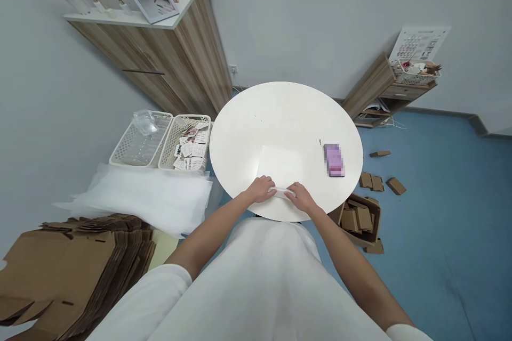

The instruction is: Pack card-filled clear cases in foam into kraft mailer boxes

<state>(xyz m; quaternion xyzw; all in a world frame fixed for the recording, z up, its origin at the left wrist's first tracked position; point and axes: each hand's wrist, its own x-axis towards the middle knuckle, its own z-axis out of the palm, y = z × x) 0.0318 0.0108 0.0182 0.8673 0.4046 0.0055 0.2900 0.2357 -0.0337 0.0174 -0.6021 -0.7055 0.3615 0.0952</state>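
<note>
A thin, whitish, translucent sheet (280, 164), which looks like packing foam, lies flat on the round white table (276, 106). Its near end forms a small white roll close to the table's front edge. My left hand (261, 189) is closed on the left end of this roll, thumb toward the middle. On the right end, my right hand (301, 196) grips it in the same way. Whether anything is wrapped inside the roll is hidden. A purple item (334, 160), blurred out, lies on the table to the right of my hands.
Left of the table are a basket of printed cards (191, 146), a basket of clear bags (144, 141), stacked white sheets (148, 197) and flattened cardboard boxes (76, 272). At right, a carton of small brown boxes (360, 218) stands on the floor, with several boxes lying around it.
</note>
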